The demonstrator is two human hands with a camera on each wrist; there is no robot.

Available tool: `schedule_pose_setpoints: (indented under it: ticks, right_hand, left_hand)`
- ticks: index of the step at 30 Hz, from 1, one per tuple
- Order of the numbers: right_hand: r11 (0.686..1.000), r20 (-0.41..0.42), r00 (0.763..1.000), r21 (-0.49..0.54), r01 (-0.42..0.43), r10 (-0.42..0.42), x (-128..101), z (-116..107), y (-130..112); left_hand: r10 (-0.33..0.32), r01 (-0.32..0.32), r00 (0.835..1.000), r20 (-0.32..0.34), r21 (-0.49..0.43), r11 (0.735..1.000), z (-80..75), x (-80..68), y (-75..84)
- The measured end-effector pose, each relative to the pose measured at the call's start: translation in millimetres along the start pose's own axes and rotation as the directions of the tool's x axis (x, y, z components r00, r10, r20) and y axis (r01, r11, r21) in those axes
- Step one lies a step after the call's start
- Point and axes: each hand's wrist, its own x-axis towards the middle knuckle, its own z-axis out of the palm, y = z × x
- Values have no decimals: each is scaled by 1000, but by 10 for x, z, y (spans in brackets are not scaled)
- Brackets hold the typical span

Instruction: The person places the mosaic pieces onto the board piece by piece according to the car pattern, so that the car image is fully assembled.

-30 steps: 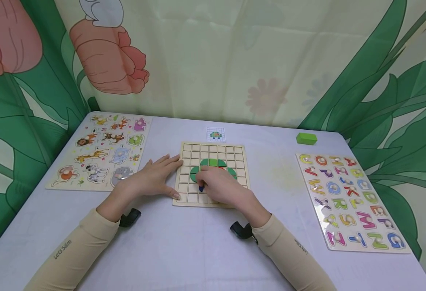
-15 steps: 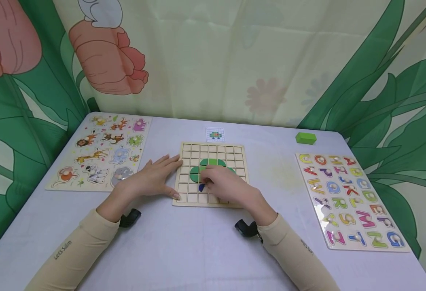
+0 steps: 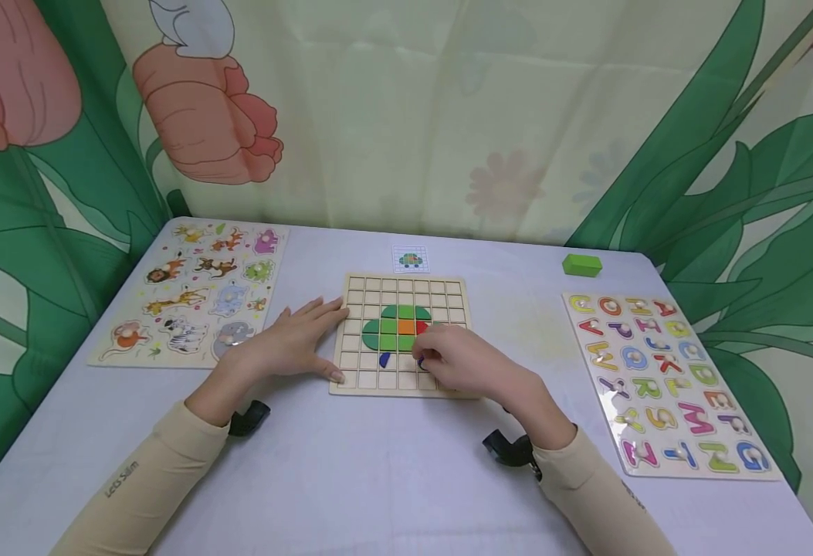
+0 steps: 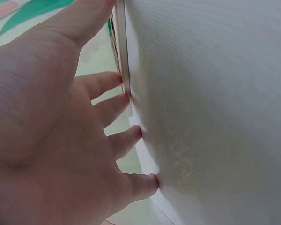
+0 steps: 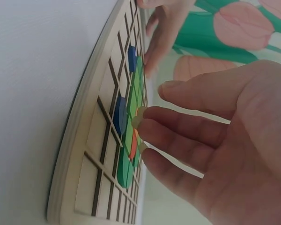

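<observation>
Now the right hand [image 3: 469,367], fingers loosely curled, touches a blue piece [image 5: 120,116] on the grid board [image 3: 357,378], having shifted right; left hand [image 3: 288,340] stays flat.

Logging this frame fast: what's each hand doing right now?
Left hand: open, flat, fingers pressing the grid board's left edge.
Right hand: open, fingertips at a blue piece in the board, not gripping it.

Bright, even light, soft shadows — head view sharp, wrist views blurred close-up
</observation>
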Motion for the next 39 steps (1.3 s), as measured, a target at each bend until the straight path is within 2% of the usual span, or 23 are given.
schedule_pose_setpoints:
  ticks: [3,9,16,23,27,30,39]
  right_hand:
    - [1000,10,1000,-6,-8,8,-104,-27,7]
    - [995,61,993,-29,-99,100,-351,-125,21]
    - [974,84,971,-71,-216,222,-622,-179,152]
    - [946,119,940,-85,-313,321,-817,-194,313]
    - [914,146,903,-105,-391,403,-879,-201,347]
    - [899,183,881,-130,-419,437,-900,-192,354]
    - [893,177,876,-138,-429,448,-895,-138,355]
  left_hand:
    - [4,-4,1000,0,5,1000,-4,0,5]
    - [2,-2,1000,6,13,1000,-6,4,9]
    - [-6,5,1000,6,21,1000,-18,-6,17]
    - [5,-5,1000,10,21,1000,-19,-8,22]
    - [7,-7,1000,9,15,1000,-25,-14,26]
    - [5,-5,1000,7,17,1000,-27,-17,24]
    - [13,-13,1000,8,11,1000,-15,-12,21]
